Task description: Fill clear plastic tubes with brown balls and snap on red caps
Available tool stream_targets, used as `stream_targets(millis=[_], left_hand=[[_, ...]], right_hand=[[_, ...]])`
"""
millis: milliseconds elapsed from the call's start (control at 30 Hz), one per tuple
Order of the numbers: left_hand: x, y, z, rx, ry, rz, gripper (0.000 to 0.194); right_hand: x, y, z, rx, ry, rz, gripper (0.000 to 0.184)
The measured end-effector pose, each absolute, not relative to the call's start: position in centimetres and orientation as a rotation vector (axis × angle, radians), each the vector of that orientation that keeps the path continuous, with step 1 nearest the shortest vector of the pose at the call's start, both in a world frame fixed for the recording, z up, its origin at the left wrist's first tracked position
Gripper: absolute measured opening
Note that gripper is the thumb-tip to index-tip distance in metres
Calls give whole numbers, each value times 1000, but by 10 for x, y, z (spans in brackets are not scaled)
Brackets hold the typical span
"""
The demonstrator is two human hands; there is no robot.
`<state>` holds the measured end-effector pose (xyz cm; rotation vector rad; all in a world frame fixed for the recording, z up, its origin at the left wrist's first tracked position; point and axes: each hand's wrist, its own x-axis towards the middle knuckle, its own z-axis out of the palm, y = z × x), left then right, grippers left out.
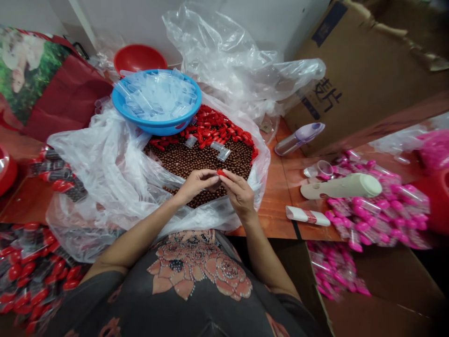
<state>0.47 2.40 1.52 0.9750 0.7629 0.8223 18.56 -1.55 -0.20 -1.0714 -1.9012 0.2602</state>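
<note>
Over the brown beads, my two hands meet at their fingertips. My right hand pinches a small red cap between thumb and fingers. My left hand is closed right beside the cap; what its fingers hold, if anything, is hidden. The beads lie in an opened clear plastic bag. Loose red caps are heaped behind them. A few clear tubes rest on the beads just beyond my fingers.
Behind stands a blue basin of clear tubes, with a red bowl beyond it. Red-capped tubes pile up at left, pink-capped ones at right. A pale green cylinder, a purple-topped bottle and a carton are at right.
</note>
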Motion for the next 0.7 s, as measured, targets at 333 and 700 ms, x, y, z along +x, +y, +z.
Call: stream_targets(millis=[333,700], left_hand=[[25,12,14,856,916,844,41],[18,20,16,1110,1079,930,46]], right_hand=[[157,-27,-8,-1266,-1278,675,36],[161,-16,14,-1245,-1978,438,40]])
